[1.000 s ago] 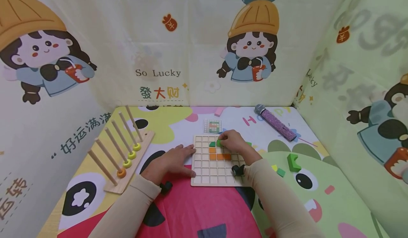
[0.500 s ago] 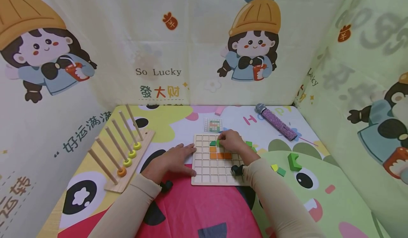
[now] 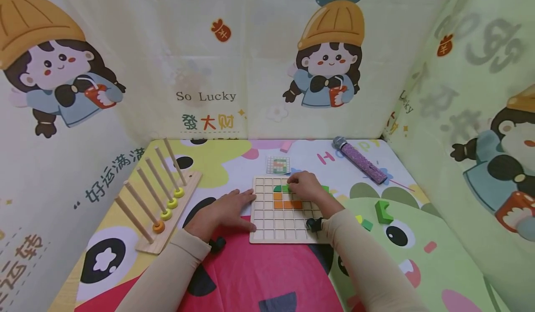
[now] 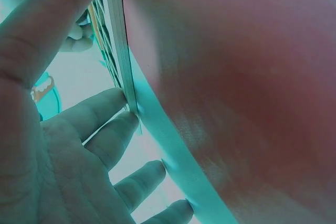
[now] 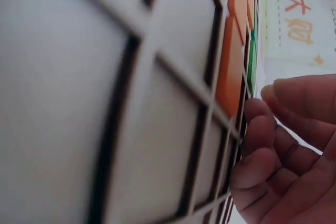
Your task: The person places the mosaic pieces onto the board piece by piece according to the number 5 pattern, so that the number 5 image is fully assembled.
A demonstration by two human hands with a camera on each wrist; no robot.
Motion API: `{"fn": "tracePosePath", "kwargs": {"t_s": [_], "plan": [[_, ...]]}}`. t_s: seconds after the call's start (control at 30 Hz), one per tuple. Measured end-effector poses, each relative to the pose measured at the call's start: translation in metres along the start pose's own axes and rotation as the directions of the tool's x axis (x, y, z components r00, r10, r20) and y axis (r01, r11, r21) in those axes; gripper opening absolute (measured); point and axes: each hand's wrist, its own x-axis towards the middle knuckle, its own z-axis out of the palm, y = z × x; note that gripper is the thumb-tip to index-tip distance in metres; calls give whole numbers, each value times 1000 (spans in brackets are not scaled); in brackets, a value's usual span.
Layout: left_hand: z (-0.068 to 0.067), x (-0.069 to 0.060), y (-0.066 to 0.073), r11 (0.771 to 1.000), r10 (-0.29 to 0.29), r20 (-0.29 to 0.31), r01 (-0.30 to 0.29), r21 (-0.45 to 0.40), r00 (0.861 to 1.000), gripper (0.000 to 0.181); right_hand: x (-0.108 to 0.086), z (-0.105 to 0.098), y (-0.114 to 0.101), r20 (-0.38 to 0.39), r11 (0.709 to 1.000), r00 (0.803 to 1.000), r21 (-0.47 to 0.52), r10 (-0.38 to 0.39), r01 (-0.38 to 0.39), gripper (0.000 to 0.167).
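Note:
A wooden grid board (image 3: pixel 276 233) lies on the table; orange tiles (image 3: pixel 288 204) and a dark green rounded tile (image 3: pixel 277 189) sit in its cells. My left hand (image 3: pixel 221 212) rests at the board's left side, fingers spread; in the left wrist view its fingertips (image 4: pixel 121 98) touch the board's edge. At the far row, my right hand (image 3: pixel 309 186) has its fingers curled, pinching at the right end of a light green tile (image 3: pixel 285 188). In the right wrist view this tile (image 5: pixel 252 66) looks seated in the grid, beside the thumb and fingertips. The hand covers the cells beneath it.
Behind the board lies a pattern card (image 3: pixel 277 165). A wooden peg rack (image 3: pixel 171 219) with yellow and orange rings stands left. To the right are a purple microphone (image 3: pixel 361 161), a green arch block (image 3: pixel 383 212) and a small green block (image 3: pixel 367 225). A pink block (image 3: pixel 286 146) lies farther back.
My right hand has shifted very slightly right over the board, showing more of the light green tile. The left hand keeps its place at the board's edge.

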Motion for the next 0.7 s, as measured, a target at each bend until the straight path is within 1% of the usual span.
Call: {"fn": "tracePosePath", "kwargs": {"t_s": [0.23,0.47,0.7], "plan": [[2,0,-2,1000,-10,-2,10,8,1000,106,-10,-13,17,-8,996,1000,81,-24,24,29],[2,0,-1,1000,-19,-7,19,4,1000,107,-18,-24,33,-39,997,999,71,-14,16,29],[2,-1,0,1000,-14,-5,15,10,1000,107,-30,-35,50,-43,995,999,96,28,-24,31]]}}
